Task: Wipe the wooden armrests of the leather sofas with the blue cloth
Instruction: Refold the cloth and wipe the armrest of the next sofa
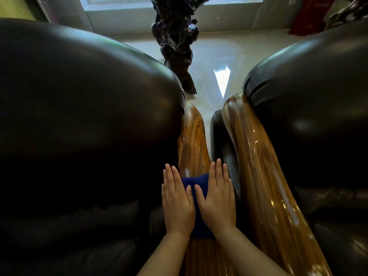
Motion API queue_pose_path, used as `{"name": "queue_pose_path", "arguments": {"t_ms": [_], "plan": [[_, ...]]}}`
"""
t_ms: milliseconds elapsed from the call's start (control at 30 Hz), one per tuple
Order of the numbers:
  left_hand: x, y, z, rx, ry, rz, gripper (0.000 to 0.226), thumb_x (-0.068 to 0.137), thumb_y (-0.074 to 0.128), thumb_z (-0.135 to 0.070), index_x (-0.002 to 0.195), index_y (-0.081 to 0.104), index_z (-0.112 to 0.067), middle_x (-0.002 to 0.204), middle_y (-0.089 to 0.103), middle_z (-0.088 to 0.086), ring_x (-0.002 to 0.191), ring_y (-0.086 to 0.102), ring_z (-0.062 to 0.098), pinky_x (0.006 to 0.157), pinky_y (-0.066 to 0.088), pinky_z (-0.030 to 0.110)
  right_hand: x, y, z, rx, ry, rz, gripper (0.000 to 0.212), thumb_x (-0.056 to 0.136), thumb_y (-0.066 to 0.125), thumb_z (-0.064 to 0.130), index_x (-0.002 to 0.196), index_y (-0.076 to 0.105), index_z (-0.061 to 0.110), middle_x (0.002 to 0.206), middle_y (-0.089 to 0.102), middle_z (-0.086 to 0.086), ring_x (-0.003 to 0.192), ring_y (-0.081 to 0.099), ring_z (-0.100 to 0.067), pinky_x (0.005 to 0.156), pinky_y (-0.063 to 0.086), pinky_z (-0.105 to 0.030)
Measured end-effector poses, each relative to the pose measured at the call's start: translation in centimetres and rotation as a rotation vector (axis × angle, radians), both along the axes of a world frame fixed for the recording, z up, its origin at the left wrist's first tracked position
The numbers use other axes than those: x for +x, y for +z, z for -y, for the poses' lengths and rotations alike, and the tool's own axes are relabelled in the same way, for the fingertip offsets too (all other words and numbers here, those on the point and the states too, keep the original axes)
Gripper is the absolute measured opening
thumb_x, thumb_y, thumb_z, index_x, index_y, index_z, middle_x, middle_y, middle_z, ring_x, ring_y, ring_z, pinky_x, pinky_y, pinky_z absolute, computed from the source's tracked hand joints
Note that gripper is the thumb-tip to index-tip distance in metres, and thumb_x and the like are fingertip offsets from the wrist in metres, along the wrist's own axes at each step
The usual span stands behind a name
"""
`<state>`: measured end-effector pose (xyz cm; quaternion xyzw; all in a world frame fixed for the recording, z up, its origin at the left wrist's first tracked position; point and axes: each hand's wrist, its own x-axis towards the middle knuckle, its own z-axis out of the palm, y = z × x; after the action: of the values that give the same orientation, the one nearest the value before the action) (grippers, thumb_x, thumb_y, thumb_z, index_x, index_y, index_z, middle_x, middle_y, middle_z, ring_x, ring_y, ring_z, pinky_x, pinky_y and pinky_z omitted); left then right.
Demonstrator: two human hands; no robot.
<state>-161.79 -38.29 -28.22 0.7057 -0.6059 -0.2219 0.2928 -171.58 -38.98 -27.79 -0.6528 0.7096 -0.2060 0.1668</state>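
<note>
The blue cloth point(196, 196) is lying across the left wooden armrest point(192, 140), between the two dark leather sofas. The left hand point(177, 202) and the right hand point(218, 198) are both pressing flat on the cloth, fingers stretched out, not gripping it. The right armrest point(260, 176) is shining beside them.

a dark blue soft cloth point(196, 184) lies draped over the glossy striped wooden armrest point(192, 140) of the left black leather sofa point(79, 116); a second glossy wooden armrest point(258, 176) runs alongside, on the right black leather sofa point(318, 116).
</note>
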Motion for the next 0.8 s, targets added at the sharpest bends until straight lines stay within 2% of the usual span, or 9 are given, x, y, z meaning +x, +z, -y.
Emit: {"name": "queue_pose_path", "arguments": {"t_ms": [333,567,800], "plan": [[-0.1,0.4,5.6,0.015,0.002,-0.004,0.061,0.096,0.028,-0.030,0.138,-0.015,-0.023,0.151,-0.016,-0.009,0.140,-0.014,0.004,0.117,0.003,0.031,0.4,0.1,5.4,0.008,-0.046,-0.043,0.071,0.089,0.025,0.054,0.142,-0.013,0.024,0.154,-0.015,0.008,0.140,-0.019,-0.005,0.114,-0.001,-0.031],[-0.1,0.2,7.5,0.010,0.005,0.013,0.060,0.097,0.029,-0.029,0.139,-0.013,-0.021,0.151,-0.014,-0.008,0.140,-0.012,0.006,0.117,0.005,0.033,0.5,-0.1,7.4,0.004,-0.037,-0.029,0.072,0.085,0.017,0.058,0.142,-0.012,0.025,0.154,-0.014,0.010,0.139,-0.020,0.000,0.114,0.000,-0.030],[-0.1,0.6,9.9,-0.023,0.023,0.031,0.058,0.097,0.027,-0.028,0.138,-0.014,-0.021,0.150,-0.016,-0.008,0.140,-0.015,0.008,0.117,0.001,0.033,0.6,0.2,10.4,-0.014,0.004,-0.018,0.072,0.087,0.022,0.054,0.141,-0.013,0.021,0.153,-0.014,0.008,0.140,-0.015,-0.005,0.115,0.002,-0.031]]}}
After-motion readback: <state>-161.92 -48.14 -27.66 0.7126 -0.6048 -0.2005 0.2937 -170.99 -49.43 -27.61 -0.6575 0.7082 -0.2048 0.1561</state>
